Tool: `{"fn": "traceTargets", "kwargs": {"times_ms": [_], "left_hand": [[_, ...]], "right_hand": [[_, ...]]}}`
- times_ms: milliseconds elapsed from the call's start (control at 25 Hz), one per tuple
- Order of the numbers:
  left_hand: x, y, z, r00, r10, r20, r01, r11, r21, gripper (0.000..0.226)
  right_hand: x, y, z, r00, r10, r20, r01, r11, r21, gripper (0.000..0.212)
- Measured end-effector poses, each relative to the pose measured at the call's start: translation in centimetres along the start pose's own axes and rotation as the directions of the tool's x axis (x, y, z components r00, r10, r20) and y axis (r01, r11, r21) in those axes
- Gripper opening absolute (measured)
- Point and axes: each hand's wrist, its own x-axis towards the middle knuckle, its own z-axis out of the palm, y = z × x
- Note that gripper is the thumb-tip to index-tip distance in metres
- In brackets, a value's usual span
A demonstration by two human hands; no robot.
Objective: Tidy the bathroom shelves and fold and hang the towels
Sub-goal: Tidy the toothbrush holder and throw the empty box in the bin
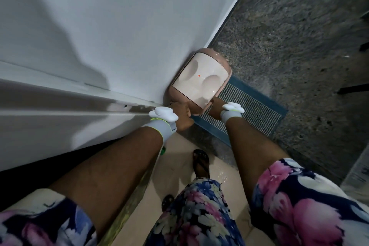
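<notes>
Place: a home interior.
Signs: blue mat point(249, 106) is lying on speckled floor point(289, 36); pink bin point(199, 78) is standing against white wall point(99, 16).

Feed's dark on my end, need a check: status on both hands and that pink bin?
Left hand grips near edge of pink bin. Right hand at its near right corner, fingers hidden. Bin by white wall, blue mat alongside.

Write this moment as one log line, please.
object: pink bin | left hand: grips near edge | right hand: at bin's side, fingers hidden | place: by white wall, at blue mat
</notes>
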Motion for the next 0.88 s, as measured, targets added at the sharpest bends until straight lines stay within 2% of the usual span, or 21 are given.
{"fn": "traceTargets", "kwargs": {"times_ms": [240,360,520,680,880], "left_hand": [[-4.0,-1.1,0.6,0.999,0.018,-0.044,-0.018,1.000,0.000,0.008],[-6.7,-2.4,1.8,0.999,-0.006,-0.036,0.007,1.000,0.029,0.013],[-11.8,-3.9,3.4,0.996,0.038,-0.085,-0.033,0.997,0.066,0.018],[-18.8,-5.4,4.9,0.986,0.126,-0.105,-0.110,0.983,0.147,0.015],[-28.2,-7.9,9.4,0.975,0.221,-0.036,-0.201,0.936,0.288,0.019]], "right_hand": [[-4.9,1.3,1.0,1.000,-0.010,-0.021,0.010,1.000,-0.019,0.036],[-8.2,2.0,2.3,1.000,0.023,-0.013,-0.023,1.000,-0.014,0.034],[-13.7,2.9,5.5,0.998,0.040,-0.044,-0.040,0.999,-0.004,0.032],[-20.6,3.3,9.1,0.991,0.062,-0.116,-0.057,0.997,0.043,0.031],[-31.2,3.5,16.0,0.965,0.051,-0.259,-0.015,0.990,0.139,0.030]]}}
